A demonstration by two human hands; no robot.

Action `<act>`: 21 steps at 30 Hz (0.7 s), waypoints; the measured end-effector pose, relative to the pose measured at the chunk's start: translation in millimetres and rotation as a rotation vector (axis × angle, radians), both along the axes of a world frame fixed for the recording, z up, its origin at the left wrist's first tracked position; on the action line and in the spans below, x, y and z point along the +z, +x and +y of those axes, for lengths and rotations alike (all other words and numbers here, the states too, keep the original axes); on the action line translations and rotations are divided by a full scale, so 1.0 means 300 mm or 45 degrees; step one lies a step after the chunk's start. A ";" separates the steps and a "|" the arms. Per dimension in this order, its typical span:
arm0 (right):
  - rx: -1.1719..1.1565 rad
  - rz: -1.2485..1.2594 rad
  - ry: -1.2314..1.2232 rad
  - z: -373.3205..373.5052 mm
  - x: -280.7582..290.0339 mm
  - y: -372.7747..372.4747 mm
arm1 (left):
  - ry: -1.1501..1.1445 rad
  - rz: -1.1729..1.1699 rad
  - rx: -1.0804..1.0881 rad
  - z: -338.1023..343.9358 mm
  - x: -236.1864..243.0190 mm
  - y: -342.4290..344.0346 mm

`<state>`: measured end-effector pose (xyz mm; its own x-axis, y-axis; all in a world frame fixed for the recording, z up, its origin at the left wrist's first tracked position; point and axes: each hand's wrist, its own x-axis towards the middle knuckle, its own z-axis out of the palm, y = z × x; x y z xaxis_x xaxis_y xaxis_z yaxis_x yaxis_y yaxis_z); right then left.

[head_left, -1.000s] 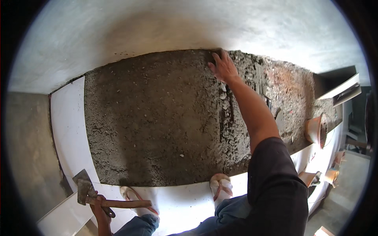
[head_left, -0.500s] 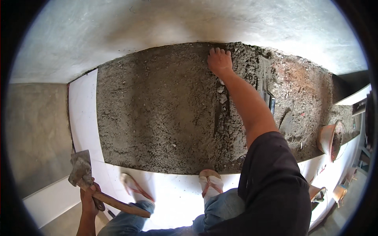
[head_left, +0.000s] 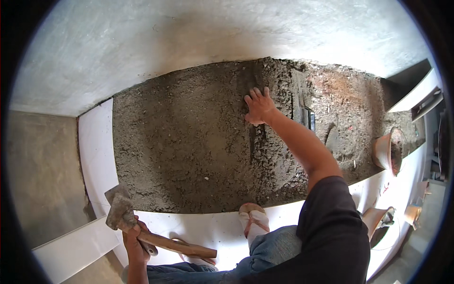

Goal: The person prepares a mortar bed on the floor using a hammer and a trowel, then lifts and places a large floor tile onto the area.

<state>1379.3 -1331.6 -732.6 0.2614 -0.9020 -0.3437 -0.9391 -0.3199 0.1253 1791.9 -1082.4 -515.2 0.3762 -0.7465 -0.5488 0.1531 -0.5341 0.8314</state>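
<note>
My right hand has its fingers spread over the rough grey mortar bed and seems to touch it near a groove in the surface. Nothing shows in that hand. At the lower left, my left hand is closed on a hammer with a long wooden handle and a mortar-caked head. A trowel is held in the same grip, its handle end showing below the hammer; a flat grey blade corner shows behind the head.
White tiles edge the bed at left and along the front, under my sandalled foot. A plain wall rises behind. At right are a bucket, a second bucket and a dark-edged tool on the mortar.
My right hand has drawn back from the wall and its fingers have spread. My left hand with the hammer and trowel has shifted right. My left foot has moved rightward and nearer to me.
</note>
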 end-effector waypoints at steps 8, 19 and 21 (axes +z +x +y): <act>0.194 0.189 0.291 0.135 0.047 0.046 | -0.042 0.120 -0.247 -0.004 -0.034 0.068; 0.059 0.048 0.242 0.180 -0.014 0.093 | 0.066 0.120 -0.190 0.015 -0.025 0.055; 0.049 0.033 0.272 0.203 -0.022 0.091 | 0.071 0.130 -0.186 0.020 -0.017 0.052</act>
<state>1406.7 -1270.7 -739.2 0.2832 -0.7973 -0.5330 -0.9230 -0.3776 0.0743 1807.5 -1076.4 -520.4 0.2065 -0.7562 -0.6208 0.1525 -0.6019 0.7839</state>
